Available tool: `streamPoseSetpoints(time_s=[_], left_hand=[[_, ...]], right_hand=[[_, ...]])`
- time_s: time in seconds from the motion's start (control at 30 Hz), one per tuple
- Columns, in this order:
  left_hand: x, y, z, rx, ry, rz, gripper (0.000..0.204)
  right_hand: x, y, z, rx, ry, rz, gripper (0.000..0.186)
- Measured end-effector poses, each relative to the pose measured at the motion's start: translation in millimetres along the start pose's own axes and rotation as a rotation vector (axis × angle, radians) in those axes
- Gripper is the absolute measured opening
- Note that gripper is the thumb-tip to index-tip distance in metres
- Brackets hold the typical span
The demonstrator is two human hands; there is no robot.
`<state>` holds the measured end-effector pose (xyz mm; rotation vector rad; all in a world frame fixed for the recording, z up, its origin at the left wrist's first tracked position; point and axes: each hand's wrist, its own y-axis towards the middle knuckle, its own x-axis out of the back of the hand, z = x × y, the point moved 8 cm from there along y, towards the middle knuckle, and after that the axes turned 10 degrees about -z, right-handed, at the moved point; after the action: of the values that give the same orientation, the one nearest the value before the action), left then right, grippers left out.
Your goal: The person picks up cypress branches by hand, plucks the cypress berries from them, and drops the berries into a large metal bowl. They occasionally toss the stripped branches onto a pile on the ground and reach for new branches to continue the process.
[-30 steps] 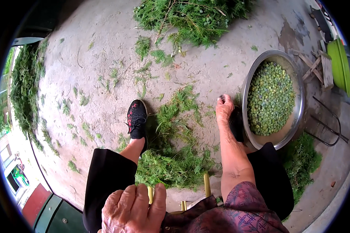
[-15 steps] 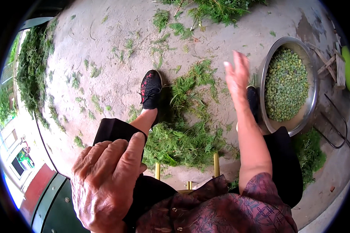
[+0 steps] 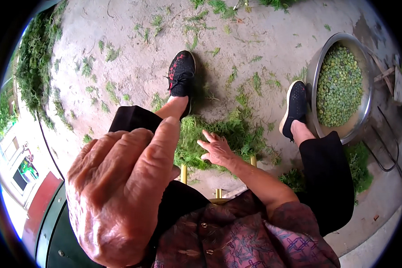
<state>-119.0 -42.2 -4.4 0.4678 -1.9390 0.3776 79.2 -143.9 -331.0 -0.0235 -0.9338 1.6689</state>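
My left hand (image 3: 116, 192) is close to the camera, its back up, above my black-trousered left leg. Its fingers curl downward together; their tips and anything in them are hidden. Spread and with nothing visible in them, the fingers of my right hand (image 3: 217, 149) reach over a heap of feathery green sprigs (image 3: 241, 138) on the ground between my feet. On my right stands a wide metal basin (image 3: 315, 89) holding many small round green cones or berries (image 3: 339, 87).
My left shoe (image 3: 182, 71) and right shoe (image 3: 295, 102) flank the scattered sprigs. More greenery (image 3: 35, 71) lines the left side. Beyond the basin are wooden pieces (image 3: 397, 80) and a bent metal rod (image 3: 391, 152). A dark green panel (image 3: 62, 232) is at lower left.
My right hand has swung from beside the basin, inward and nearer, to the sprig heap. My right foot shows fully, apart from the heap. The sprigs between my feet lie closer to me.
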Motion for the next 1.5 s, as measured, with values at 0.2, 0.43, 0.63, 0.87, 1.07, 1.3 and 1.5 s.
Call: streamPoseSetpoints(time_s=[0.2,0.43,0.63,0.87,1.07,1.3,1.5], left_hand=[[2,-5,3,0.007,0.022,0.038,0.056],[-2,-3,-8,-0.035,-0.049,0.048,0.06],[-5,-3,-13,-0.06,0.007,0.102,0.061],[-10,7,-25,-0.08,0.07,0.195,0.054],[6,3,-15,-0.024,0.085,0.047,0.051],[14,-4,6,-0.057,-0.032,-0.079,0.051],[17,-19,19,0.01,-0.018,-0.047,0.052]], right_hand=[[62,-66,-171,-0.917,0.201,-0.833,0.055],[-42,-25,-95,-1.085,0.671,-0.627,0.113],[-60,-64,-58,-0.912,0.466,-0.909,0.057],[-110,-100,-139,-1.61,1.276,-0.771,0.101],[-96,32,24,-1.239,0.852,-0.375,0.061],[-73,112,78,-0.126,0.248,-0.309,0.018],[101,4,-105,-0.821,0.113,-0.931,0.049]])
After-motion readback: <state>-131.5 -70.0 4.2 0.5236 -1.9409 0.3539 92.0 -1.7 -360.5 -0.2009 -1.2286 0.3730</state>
